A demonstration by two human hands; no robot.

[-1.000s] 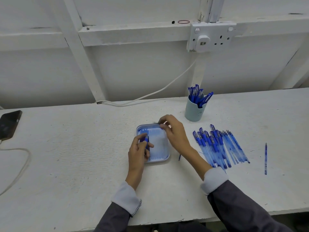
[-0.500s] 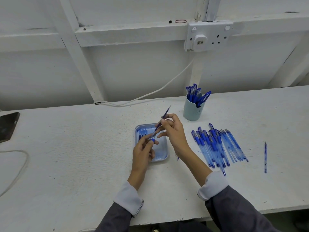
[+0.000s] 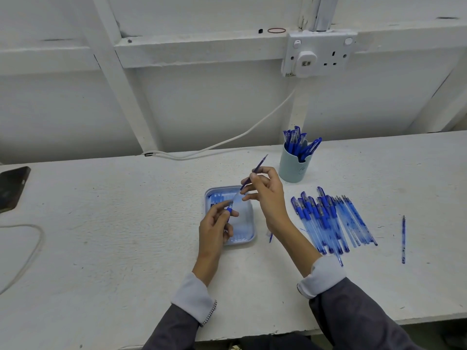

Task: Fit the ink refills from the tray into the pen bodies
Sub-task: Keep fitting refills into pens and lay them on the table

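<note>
- The left hand [image 3: 216,224] is curled around a pen body [image 3: 229,210] just above the tray [image 3: 242,241], gripping it near its blue collar.
- The right hand [image 3: 265,195] pinches a refill [image 3: 257,168] between thumb and fingertips. The refill slants up and away, and its lower end meets the mouth of the pen body.
- I cannot tell whether the refill has entered the body yet. This looks like the start of 1 insertion.
- The tray holds a few pale blue parts at its far left corner. The rest is hidden by the hands or too blurred to count.
- A cup [image 3: 293,170] at the back of the tabletop [image 3: 126,236] holds several capped pens, likely finished work.
- A row of pens [image 3: 316,221] lies right of the tray. Thinner blue sticks [image 3: 353,223] lie beside it, and 1 loose stick [image 3: 403,238] lies well apart to the right.
- By this evidence the job is well underway but not done. This refill needs pushing home, and the row on the tabletop may need refills too.
</note>
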